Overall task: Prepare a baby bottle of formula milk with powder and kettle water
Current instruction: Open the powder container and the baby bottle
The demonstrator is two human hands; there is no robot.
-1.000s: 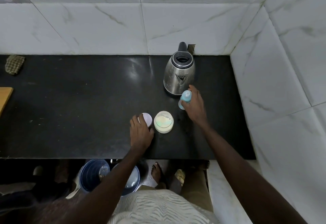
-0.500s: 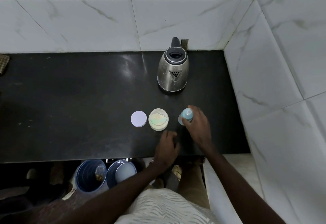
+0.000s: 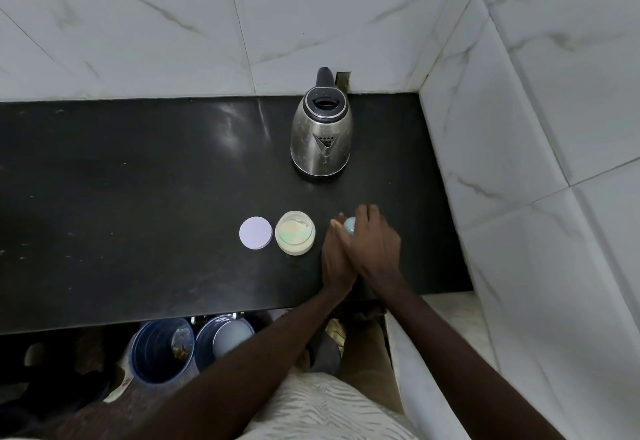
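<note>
Both hands meet on the baby bottle (image 3: pixel 349 225), of which only a light blue top shows between the fingers. My right hand (image 3: pixel 375 245) covers it from above and the right. My left hand (image 3: pixel 335 259) wraps it from the left side. Left of the hands stands an open jar of pale formula powder (image 3: pixel 295 233) with its round white lid (image 3: pixel 256 233) lying flat beside it. A steel kettle (image 3: pixel 322 131) with a black lid and handle stands farther back on the black counter (image 3: pixel 138 180).
White marble-tiled walls (image 3: pixel 519 128) close the counter at the back and right. Below the counter's front edge, two blue buckets (image 3: pixel 162 349) stand on the floor, and my feet show near them.
My left hand left the white lid and crossed right to the bottle, joining my right hand on it. The bottle came nearer the front edge, away from the kettle.
</note>
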